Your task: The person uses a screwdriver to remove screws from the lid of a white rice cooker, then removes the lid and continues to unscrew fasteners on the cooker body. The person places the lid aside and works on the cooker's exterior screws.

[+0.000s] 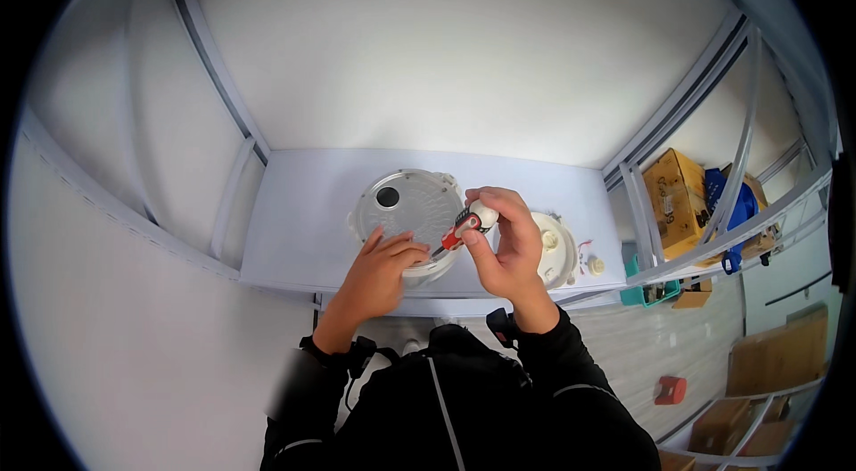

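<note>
Housing [415,214] lies near the bench's [308,221] front edge, the left hand [378,273] flat on it, fingers slightly parted; the right hand [514,255] grips a screwdriver [462,229] angled down to it. The cover [563,255] sits separate, rightward; what's fastened, I can't tell.

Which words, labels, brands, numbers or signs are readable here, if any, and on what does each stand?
Brown cardboard box, far right: dark print shows, but I do not copy it.
Red, black and white hand tool in the right hand: any markings too small to read.
Elsewhere, I see none legible.
</note>
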`<state>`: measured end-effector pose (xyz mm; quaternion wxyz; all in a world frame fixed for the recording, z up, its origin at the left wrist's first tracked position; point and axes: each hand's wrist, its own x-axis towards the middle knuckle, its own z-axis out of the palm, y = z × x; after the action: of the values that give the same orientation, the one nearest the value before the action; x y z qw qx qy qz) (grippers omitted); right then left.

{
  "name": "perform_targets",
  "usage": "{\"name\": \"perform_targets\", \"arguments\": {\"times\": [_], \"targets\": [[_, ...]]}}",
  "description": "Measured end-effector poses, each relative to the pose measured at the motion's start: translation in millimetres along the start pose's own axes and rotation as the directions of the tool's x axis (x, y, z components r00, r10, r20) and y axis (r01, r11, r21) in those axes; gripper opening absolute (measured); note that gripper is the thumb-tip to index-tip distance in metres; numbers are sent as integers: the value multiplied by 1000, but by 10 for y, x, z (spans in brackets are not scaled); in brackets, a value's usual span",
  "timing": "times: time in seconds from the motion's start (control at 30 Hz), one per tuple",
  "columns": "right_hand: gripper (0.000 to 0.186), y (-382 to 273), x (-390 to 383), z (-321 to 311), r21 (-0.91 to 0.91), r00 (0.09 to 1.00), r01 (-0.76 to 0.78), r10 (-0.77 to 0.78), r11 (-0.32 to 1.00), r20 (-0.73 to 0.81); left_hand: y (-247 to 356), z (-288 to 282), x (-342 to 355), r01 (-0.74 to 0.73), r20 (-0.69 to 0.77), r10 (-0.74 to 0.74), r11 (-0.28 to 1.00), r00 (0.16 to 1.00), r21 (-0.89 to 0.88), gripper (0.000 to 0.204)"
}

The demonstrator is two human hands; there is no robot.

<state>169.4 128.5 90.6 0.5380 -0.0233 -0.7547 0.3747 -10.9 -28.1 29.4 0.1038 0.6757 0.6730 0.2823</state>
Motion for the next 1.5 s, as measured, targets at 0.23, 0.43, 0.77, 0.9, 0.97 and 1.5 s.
{"name": "perform_targets", "arguments": {"times": [0.23, 0.43, 0.77, 0.9, 0.97, 1.5], "targets": [[43, -22, 32, 47, -18, 998, 48, -47, 999, 48, 130, 277, 88, 49, -259, -38, 998, 965, 37, 26], [43, -49, 33, 49, -52, 998, 33, -31, 998, 46, 79, 372, 136, -18, -361, 25, 1000, 932, 22, 15], [46, -54, 6, 62, -40, 999, 36, -35, 999, 24, 39, 423, 101, 24, -377, -9, 999, 926, 35, 13], [46, -68, 13, 35, -72, 999, 42, -41, 996, 29, -4, 457, 93, 17, -371, -16, 1000, 928, 1, 12], [45, -61, 11, 35, -78, 999, 42, -39, 996, 31, -2, 463, 91, 17, -378, -18, 1000, 926, -5, 12], [55, -12, 20, 80, -209, 998, 49, -38, 977, 59, 10, 475, 80, 40, -373, -37, 999, 927, 1, 11]]}}
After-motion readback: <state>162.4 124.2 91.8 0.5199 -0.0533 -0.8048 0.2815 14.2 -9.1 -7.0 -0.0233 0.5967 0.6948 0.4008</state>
